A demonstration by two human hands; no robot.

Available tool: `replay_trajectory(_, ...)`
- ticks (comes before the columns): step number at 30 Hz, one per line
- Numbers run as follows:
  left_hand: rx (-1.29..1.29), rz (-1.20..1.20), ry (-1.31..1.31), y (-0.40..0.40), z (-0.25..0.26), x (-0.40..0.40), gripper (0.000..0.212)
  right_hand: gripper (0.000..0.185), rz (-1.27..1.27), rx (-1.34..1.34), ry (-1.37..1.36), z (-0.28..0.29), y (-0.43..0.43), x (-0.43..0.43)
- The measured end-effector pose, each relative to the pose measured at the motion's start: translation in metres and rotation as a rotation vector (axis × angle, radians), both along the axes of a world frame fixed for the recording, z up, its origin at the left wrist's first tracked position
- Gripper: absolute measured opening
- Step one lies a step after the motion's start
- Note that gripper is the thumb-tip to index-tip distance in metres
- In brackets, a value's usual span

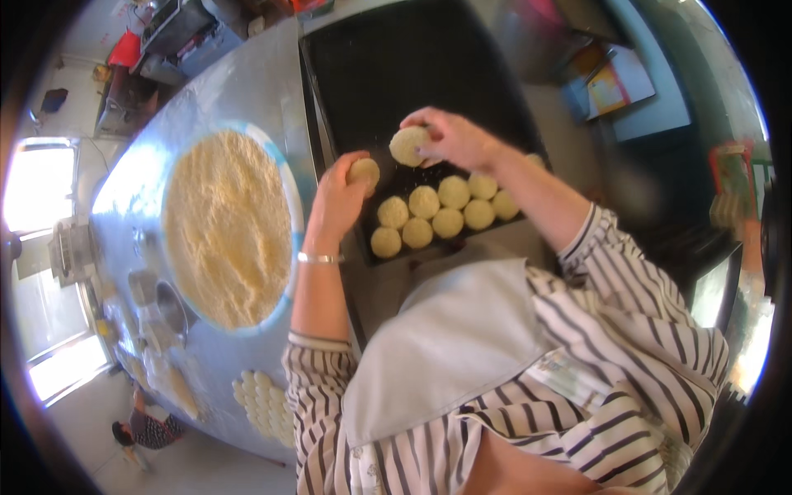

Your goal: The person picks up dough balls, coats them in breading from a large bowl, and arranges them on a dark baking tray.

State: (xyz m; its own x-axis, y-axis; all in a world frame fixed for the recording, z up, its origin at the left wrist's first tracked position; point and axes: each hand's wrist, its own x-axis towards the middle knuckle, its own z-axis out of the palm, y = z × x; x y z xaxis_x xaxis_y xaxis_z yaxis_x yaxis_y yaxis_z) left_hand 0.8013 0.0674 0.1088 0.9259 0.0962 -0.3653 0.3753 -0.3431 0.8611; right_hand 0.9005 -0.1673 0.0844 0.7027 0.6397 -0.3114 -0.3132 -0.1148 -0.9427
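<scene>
My left hand [339, 201] grips a round, pale, seed-coated dough piece [364, 173] by the left edge of a black baking tray [408, 68]. Over the same tray, my right hand [451, 139] holds another coated round [408, 146] between thumb and fingers. Below both hands, two slanting rows of similar coated rounds [424, 202] lie in the near end of the tray. To the left is a wide, blue-and-white rimmed basin [297, 238], filled with pale crumbs or seeds [229, 229].
The metal worktable [216, 359] carries a group of smooth dough pieces [263, 402] near its lower edge. A metal bowl [172, 306] and other containers stand left of the basin. Another person [148, 430] is at the far lower left. A bucket [535, 37] stands beyond the tray's right side.
</scene>
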Motion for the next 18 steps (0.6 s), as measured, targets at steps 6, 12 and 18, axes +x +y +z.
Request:
replay_trajectory(6,0.553,-0.255,0.119,0.004,-0.019,0.016,0.036,0.044,0.302,-0.348,-0.134,-0.021,0.014,0.004)
replay_trajectory(12,0.688,-0.455,0.197,-0.004,-0.020,0.032,0.029,0.040,0.481,-0.398,-0.276,-0.050,0.039,0.010)
replay_trajectory(18,0.936,-0.421,-0.156,0.007,-0.050,0.026,0.028,0.040,0.490,-0.644,-0.739,-0.049,0.054,-0.005)
